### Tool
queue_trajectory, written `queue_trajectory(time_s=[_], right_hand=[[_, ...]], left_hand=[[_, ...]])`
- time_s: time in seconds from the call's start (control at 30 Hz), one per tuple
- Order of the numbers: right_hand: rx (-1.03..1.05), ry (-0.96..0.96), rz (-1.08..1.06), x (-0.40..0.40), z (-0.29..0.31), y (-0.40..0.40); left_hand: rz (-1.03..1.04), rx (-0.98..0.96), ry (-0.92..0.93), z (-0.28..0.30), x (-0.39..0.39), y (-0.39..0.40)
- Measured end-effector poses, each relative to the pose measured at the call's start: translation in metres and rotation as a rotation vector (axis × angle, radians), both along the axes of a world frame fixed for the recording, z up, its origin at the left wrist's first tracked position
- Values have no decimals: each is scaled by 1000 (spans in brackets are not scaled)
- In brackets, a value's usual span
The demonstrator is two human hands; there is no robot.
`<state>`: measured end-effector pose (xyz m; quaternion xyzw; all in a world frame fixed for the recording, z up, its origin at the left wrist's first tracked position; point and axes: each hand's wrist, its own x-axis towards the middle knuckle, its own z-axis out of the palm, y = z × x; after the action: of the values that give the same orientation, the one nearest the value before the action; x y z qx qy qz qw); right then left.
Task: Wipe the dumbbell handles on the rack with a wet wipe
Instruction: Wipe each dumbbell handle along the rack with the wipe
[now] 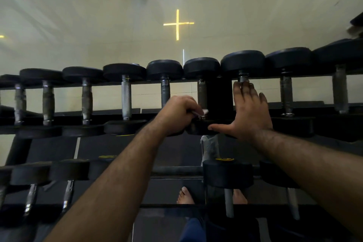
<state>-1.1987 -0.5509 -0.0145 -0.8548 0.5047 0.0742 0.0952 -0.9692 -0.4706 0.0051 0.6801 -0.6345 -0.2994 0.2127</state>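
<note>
White wet wipe (204,111) pinched in left hand (177,114) beside dumbbell handle (202,92).

Left grip (179,113) curled tight, right grip (248,112) flat, fingers straight.

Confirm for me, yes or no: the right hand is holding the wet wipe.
No. The right hand lies flat and open over a dumbbell handle, while the left hand pinches the white wet wipe.
</note>
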Motion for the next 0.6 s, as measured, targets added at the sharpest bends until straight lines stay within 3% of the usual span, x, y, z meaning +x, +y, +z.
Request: queue_trajectory(time_s=[0.17,0.27,0.43,0.6], right_hand=[[-41,-16,514,23,3,24],[75,66,466,79,11,42],[-29,528,340,141,6,69],[-117,461,326,134,-2,82]], left_hand=[[606,-328,220,5,26,21],[857,-385,444,8,39,38],[912,-449,497,16,44,58],[894,-438,540,24,43,73]])
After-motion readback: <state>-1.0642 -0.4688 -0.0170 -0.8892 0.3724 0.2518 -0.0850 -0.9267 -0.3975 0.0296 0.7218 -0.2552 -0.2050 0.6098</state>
